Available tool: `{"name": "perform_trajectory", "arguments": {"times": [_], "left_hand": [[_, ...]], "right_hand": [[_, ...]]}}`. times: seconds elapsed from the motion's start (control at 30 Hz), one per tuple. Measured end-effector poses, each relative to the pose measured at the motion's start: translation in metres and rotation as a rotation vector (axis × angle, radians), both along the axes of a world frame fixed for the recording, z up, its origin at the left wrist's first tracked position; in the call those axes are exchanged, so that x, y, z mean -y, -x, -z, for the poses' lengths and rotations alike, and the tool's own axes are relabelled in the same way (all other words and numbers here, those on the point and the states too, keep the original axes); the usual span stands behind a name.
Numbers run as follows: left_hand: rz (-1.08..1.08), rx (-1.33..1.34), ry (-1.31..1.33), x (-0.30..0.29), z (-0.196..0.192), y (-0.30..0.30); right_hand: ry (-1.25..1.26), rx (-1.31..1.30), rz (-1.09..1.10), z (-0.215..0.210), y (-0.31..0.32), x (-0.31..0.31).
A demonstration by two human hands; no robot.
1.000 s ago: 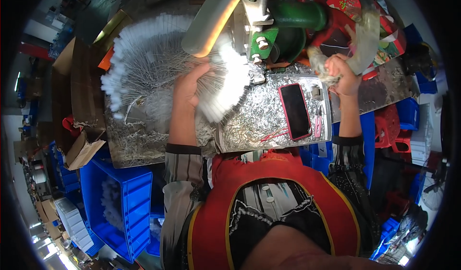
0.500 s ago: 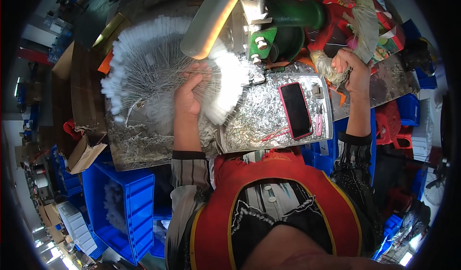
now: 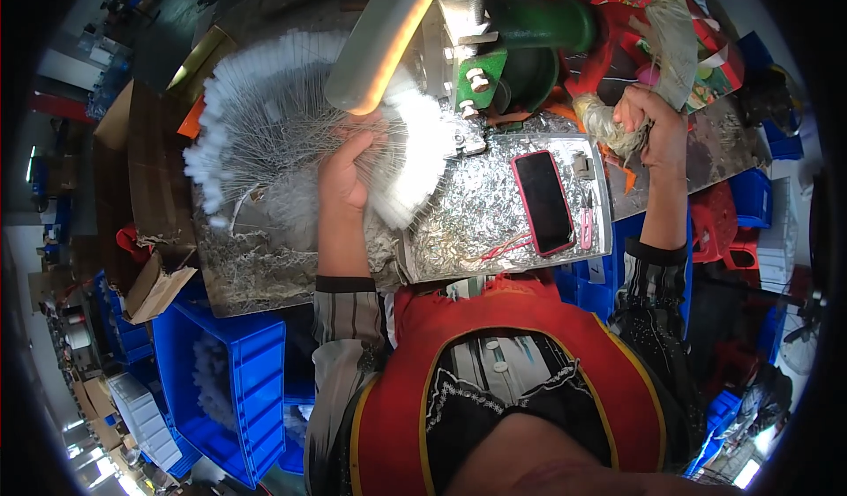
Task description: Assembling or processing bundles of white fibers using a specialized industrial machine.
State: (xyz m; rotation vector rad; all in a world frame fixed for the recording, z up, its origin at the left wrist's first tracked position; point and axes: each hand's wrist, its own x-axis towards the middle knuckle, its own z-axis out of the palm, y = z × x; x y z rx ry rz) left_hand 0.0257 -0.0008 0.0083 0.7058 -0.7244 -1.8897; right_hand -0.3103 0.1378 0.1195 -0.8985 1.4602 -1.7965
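White-tufted wires: we see a broad fan of them (image 3: 265,125) in the upper left of the frame, pale tufts outward and thin stems crowding toward the middle.
Left hand: ours (image 3: 347,174) lies at the near side of that fan, left of centre, thumb raised and fingers among the stems; we can't make out whether they close on any (stems and glare cover the tips).
Right hand: at the upper right, ours (image 3: 657,130) is curled tightly around a wrapped handle (image 3: 675,63), thick and curved.
Step in hand: we judge it to be gripping the handle while the left fingers handle the stems.
Next move: in our judgement it calls for a firm right grip and careful separation of the crossing stems.
Green machine: it (image 3: 543,26) stands at upper centre, between our hands.
Lamp: a pale glowing bar (image 3: 384,41) slants over the fan's right part.
Foil-covered panel: below the machine, this panel (image 3: 468,222) bears a red-edged phone (image 3: 543,203), with a pink-handled tool (image 3: 587,229) just beside it.
Blue bin: at lower left, it (image 3: 256,399) holds more white tufts.
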Motion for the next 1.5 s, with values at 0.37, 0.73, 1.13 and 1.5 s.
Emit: {"name": "perform_trajectory", "arguments": {"times": [0.37, 0.73, 1.13, 1.5], "left_hand": [[-0.006, -0.065, -0.071, 0.009, 0.008, -0.002], [-0.155, -0.023, -0.13, 0.005, 0.002, 0.008], [-0.151, -0.044, -0.107, 0.006, 0.0, 0.008], [0.041, -0.109, -0.127, -0.008, 0.007, 0.006]], "right_hand": [[0.335, -0.23, -0.029, 0.055, -0.006, 0.012], [0.048, -0.036, -0.032, -0.001, -0.004, 0.0], [0.434, -0.162, -0.041, 0.048, -0.006, 0.01], [0.102, -0.017, 0.052, 0.009, -0.01, 0.003]]}}
